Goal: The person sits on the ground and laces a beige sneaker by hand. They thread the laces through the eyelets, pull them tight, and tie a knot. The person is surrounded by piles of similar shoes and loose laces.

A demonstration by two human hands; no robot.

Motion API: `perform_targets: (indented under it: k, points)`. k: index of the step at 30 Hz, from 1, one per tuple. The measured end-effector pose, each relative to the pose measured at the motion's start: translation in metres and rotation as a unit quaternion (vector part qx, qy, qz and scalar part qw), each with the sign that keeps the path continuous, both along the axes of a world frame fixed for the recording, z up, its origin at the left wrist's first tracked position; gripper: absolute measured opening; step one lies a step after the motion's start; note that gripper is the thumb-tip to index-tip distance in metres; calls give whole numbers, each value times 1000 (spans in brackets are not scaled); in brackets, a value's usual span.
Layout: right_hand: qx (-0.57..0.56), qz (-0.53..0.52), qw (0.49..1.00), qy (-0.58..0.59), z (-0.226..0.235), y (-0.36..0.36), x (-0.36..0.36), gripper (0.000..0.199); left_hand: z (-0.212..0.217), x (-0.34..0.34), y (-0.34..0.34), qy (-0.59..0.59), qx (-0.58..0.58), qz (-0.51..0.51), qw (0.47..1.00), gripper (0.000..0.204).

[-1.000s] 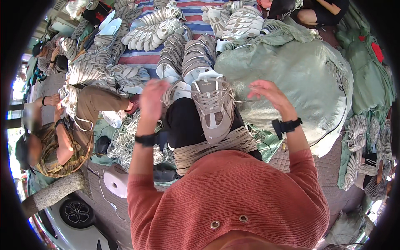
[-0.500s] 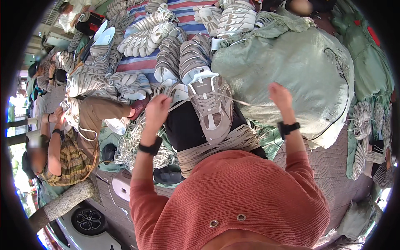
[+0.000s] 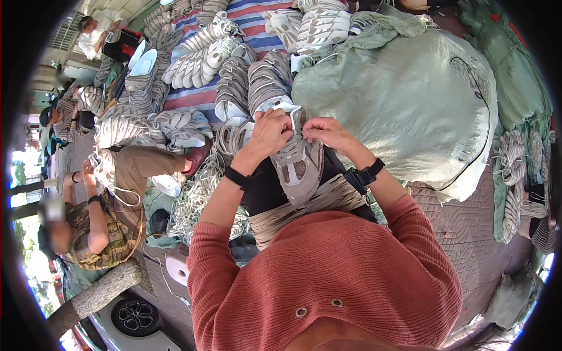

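A grey-brown sneaker upper [image 3: 297, 173] with lighter trim lies over my black-covered lap, toe toward me. My left hand [image 3: 271, 132] is closed at the upper's left eyelet edge, by the tongue. On the opposite edge my right hand [image 3: 329, 134] is pinched near the top eyelets. The thin pale shoelace is mostly hidden by the fingers now; the earlier frame shows an end running to each hand. A bundle of beige laces [image 3: 304, 212] lies across my lap below the toe.
A large pale green sack [image 3: 398, 105] bulges at the right. Stacked shoe uppers [image 3: 270, 79] stand ahead on a striped sheet [image 3: 257, 26]. Loose white laces [image 3: 196, 202] heap at my left, near a co-worker's leg [image 3: 143, 169] and a white roll [image 3: 177, 266].
Both hands have come in from wide apart, where they stretched the lace ends sideways, to meet at the top of the sneaker upper. The upper stays on my lap.
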State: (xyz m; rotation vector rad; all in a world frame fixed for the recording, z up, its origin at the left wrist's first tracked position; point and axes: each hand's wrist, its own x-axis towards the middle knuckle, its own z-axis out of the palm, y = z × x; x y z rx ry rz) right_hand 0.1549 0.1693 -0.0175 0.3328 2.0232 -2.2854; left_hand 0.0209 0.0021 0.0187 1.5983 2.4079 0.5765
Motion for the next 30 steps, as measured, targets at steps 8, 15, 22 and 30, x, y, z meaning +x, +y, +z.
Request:
perform_targets:
  k: [8, 15, 22, 30]
  points:
    - [-60, 18, 997, -49, 3, -1, -6, 11, -2, 1, -2, -10, 73, -44, 996, 22]
    - [166, 8, 984, -70, 12, 0, -20, 19, -14, 0, -4, -43, 87, -35, 995, 19]
    - [293, 66, 937, 179, 5, 23, -32, 52, 2, -5, -5, 28, 99, -62, 993, 10]
    - [367, 99, 915, 134, 7, 25, -30, 30, 84, -200, -193, 222, 136, 416, 872, 16]
